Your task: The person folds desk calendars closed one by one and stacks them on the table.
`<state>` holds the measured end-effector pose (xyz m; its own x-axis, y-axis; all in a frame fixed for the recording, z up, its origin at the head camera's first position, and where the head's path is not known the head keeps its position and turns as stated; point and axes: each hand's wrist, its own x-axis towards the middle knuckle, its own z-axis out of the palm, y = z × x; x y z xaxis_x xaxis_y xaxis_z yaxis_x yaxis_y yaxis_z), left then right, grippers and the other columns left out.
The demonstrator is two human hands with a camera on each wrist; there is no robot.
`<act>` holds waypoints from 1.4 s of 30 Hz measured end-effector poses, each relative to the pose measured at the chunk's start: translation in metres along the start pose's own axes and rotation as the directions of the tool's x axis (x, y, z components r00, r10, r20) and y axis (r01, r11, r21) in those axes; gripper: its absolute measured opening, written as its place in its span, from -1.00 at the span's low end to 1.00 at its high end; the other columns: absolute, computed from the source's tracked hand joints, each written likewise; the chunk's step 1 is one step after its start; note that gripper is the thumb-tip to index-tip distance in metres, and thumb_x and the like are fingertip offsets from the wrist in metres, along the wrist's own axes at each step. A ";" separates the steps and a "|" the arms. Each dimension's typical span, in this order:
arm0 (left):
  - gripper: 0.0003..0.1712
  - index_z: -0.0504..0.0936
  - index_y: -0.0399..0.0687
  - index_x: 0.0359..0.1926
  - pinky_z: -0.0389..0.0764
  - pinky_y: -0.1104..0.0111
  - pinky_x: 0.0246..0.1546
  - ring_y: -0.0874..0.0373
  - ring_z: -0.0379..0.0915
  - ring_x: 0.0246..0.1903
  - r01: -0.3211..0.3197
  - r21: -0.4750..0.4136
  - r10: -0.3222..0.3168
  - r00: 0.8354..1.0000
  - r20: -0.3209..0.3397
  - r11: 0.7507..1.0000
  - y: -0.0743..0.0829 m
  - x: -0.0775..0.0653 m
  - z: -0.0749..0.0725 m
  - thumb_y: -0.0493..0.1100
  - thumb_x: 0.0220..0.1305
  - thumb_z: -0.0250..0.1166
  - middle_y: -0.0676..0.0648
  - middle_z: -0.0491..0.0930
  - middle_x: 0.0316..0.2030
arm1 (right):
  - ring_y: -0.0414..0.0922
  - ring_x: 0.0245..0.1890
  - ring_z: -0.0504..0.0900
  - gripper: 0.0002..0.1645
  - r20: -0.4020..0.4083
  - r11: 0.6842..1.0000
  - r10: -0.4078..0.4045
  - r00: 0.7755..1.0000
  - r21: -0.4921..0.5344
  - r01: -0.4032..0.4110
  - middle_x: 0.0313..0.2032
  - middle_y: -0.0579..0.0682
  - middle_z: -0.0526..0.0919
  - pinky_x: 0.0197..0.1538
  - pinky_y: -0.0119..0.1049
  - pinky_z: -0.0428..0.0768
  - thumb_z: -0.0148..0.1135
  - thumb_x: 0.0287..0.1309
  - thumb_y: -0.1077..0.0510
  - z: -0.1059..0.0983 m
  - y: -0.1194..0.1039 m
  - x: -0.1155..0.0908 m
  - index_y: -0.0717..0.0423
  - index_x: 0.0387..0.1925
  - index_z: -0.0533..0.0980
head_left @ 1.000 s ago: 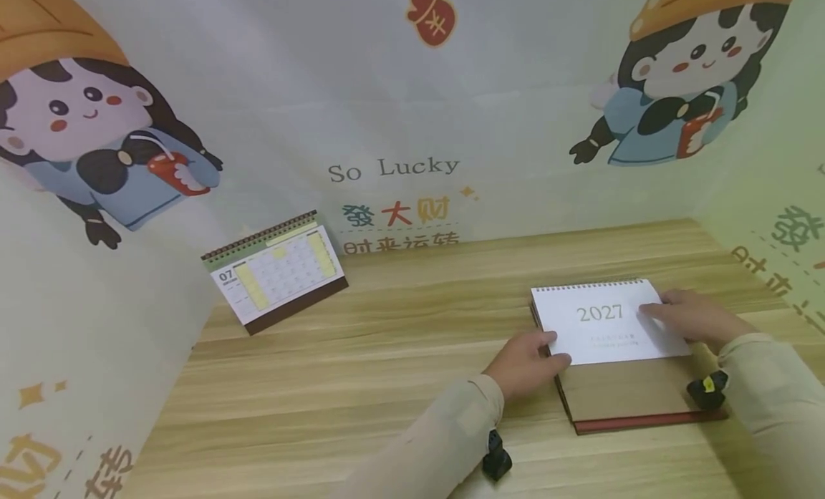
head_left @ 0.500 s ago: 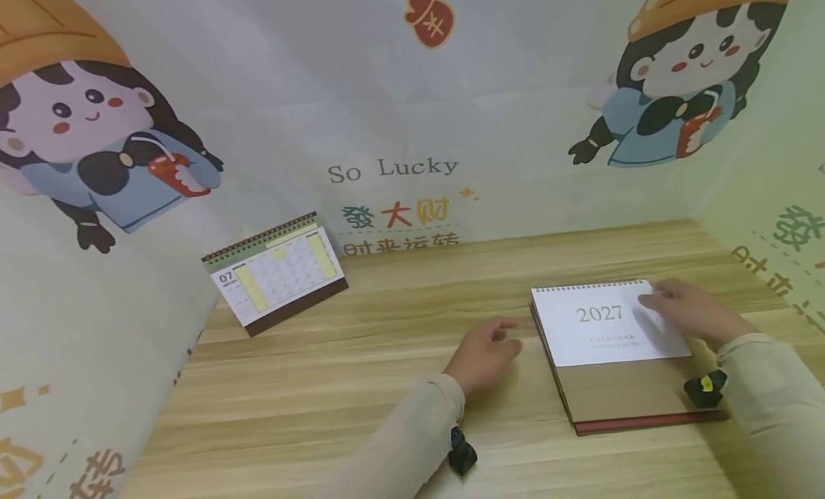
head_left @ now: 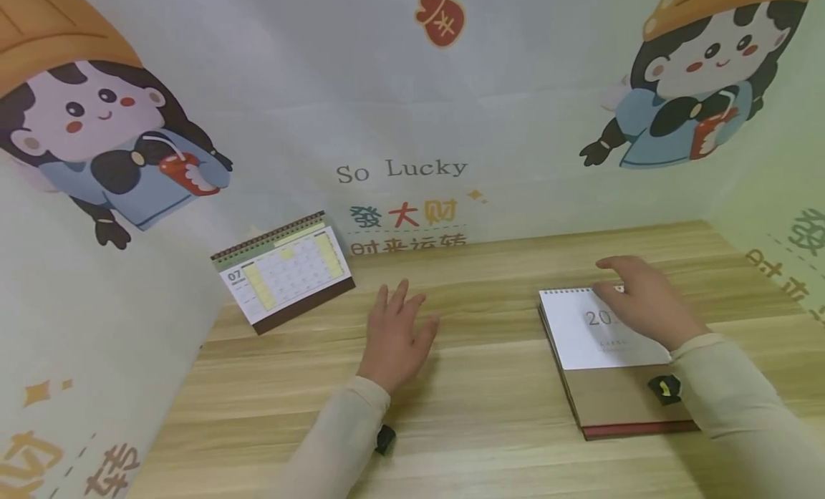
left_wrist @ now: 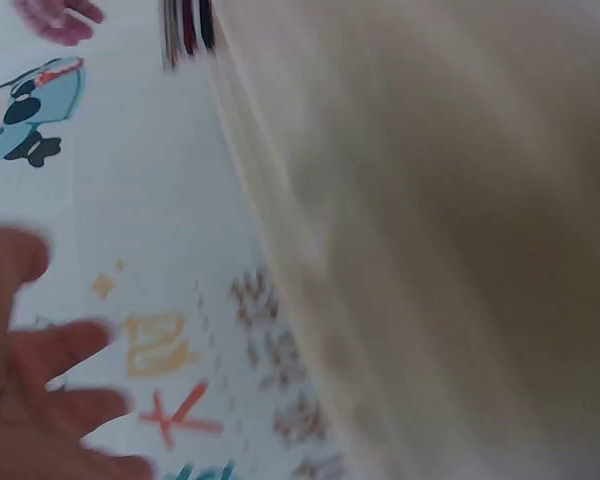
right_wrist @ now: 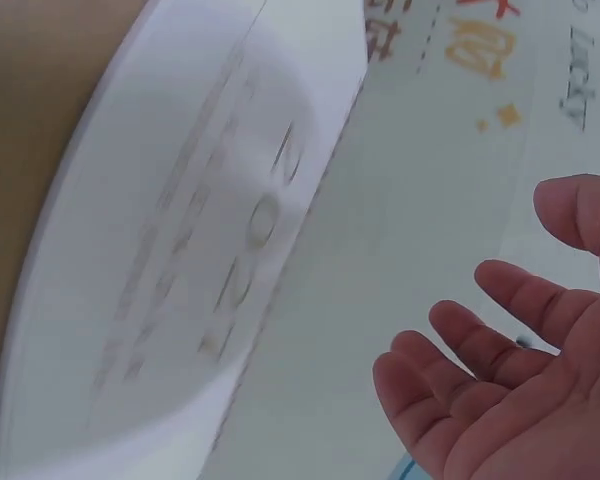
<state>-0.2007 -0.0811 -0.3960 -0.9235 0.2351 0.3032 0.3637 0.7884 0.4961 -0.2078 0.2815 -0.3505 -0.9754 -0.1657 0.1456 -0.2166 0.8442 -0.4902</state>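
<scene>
A desk calendar with a white 2027 cover page (head_left: pixel 570 334) and brown base (head_left: pixel 612 395) sits at the right of the table. Over its top right part hovers my right hand (head_left: pixel 647 302), thumb and fingers apart, holding nothing. The right wrist view shows that hand (right_wrist: pixel 510 370) with loosely bent fingers, beside the white page (right_wrist: pixel 170 240). My left hand (head_left: pixel 396 338) is spread above the table between the two calendars and holds nothing. Its fingers (left_wrist: pixel 75 410) stretch out in the left wrist view. Nearest to it, a second desk calendar (head_left: pixel 290 270) stands tilted, showing month 07.
The wood-grain table (head_left: pixel 477 413) is bounded by a pale printed backdrop (head_left: pixel 528 127) behind and on both sides. The 07 calendar stands close to the back left corner. A black wrist camera (head_left: pixel 665 389) sits under the right sleeve, over the brown base.
My left hand has let go of the 2027 calendar's left edge and swung left, fingers spreading. My right hand has come off its right edge and moved up and left above the page.
</scene>
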 end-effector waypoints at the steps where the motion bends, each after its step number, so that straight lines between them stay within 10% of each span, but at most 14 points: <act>1: -0.41 0.47 -0.21 0.31 0.00 -0.32 0.31 -0.39 -0.19 0.45 -0.007 0.061 0.005 1.000 0.031 0.998 -0.004 -0.002 -0.005 0.10 0.46 0.12 -0.32 0.15 0.45 | 0.43 0.24 0.31 -0.39 0.000 1.000 -0.014 1.000 0.003 0.014 0.26 0.49 0.32 0.21 0.34 0.28 0.05 0.45 0.03 0.004 -0.006 0.001 0.45 0.27 0.33; 6: -0.32 0.40 -0.10 0.39 -0.02 -0.39 0.27 -0.34 -0.29 0.48 -0.036 0.296 -0.015 0.986 0.168 0.955 -0.025 -0.015 -0.020 0.21 0.45 0.10 -0.25 0.05 0.50 | 0.39 0.33 0.21 -0.34 -0.001 0.993 -0.112 0.994 -0.035 0.112 0.36 0.44 0.22 0.28 0.31 0.23 0.12 0.42 0.03 0.024 -0.035 0.003 0.40 0.34 0.29; 13: -0.36 0.49 -0.09 0.32 0.00 -0.36 0.28 -0.30 -0.24 0.48 -0.102 0.428 0.036 0.987 0.159 0.898 -0.050 -0.033 -0.033 0.21 0.42 0.14 -0.24 0.10 0.49 | 0.41 0.41 0.05 -0.25 0.056 0.957 -0.231 0.971 -0.168 0.238 0.40 0.44 0.15 0.31 0.38 0.11 0.21 0.37 -0.04 0.054 -0.059 0.007 0.38 0.36 0.28; 23: -0.45 0.55 -0.20 0.20 0.06 -0.38 0.24 -0.39 -0.13 0.44 -0.102 0.386 0.090 0.995 0.049 0.917 -0.094 -0.055 -0.065 0.09 0.39 0.23 -0.36 0.17 0.42 | 0.37 0.45 -0.03 -0.21 0.105 0.947 -0.233 0.967 -0.203 0.250 0.44 0.42 0.08 0.33 0.39 0.06 0.23 0.34 -0.08 0.073 -0.069 0.012 0.34 0.38 0.28; 28: -0.54 0.55 -0.36 0.09 0.15 -0.31 0.24 -0.49 0.05 0.34 -0.045 0.275 0.078 0.991 -0.112 0.960 -0.130 -0.067 -0.087 -0.12 0.30 0.33 -0.47 0.27 0.30 | 0.35 0.45 -0.02 -0.21 0.115 0.942 -0.260 0.959 -0.188 0.278 0.44 0.41 0.09 0.35 0.34 0.08 0.22 0.34 -0.09 0.075 -0.077 0.020 0.31 0.39 0.27; 35: -0.49 0.40 -0.46 0.21 0.23 -0.19 0.24 -0.41 0.16 0.27 0.247 0.063 -0.239 0.964 -0.118 0.967 -0.162 -0.061 -0.122 -0.13 0.43 0.16 -0.51 0.26 0.26 | 0.31 0.45 0.02 -0.19 0.150 0.949 -0.277 0.949 -0.111 0.295 0.44 0.40 0.09 0.38 0.23 0.14 0.23 0.33 -0.06 0.080 -0.105 0.040 0.32 0.41 0.25; 42: -0.31 0.17 -0.40 0.43 0.12 -0.12 0.35 -0.35 0.03 0.39 0.521 -0.097 -0.527 0.848 -0.053 0.848 -0.172 -0.040 -0.142 0.03 0.52 -0.04 -0.45 0.14 0.40 | 0.27 0.40 0.18 -0.22 0.166 0.950 -0.293 0.942 -0.058 0.306 0.41 0.38 0.18 0.38 0.10 0.22 0.21 0.32 -0.02 0.103 -0.137 0.074 0.33 0.40 0.25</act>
<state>-0.2090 -0.3065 -0.3778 -0.9685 -0.2459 0.0384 -0.1607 0.7358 0.6578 -0.2540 0.1008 -0.3608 -0.8618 -0.4880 0.1385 -0.5019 0.7809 -0.3719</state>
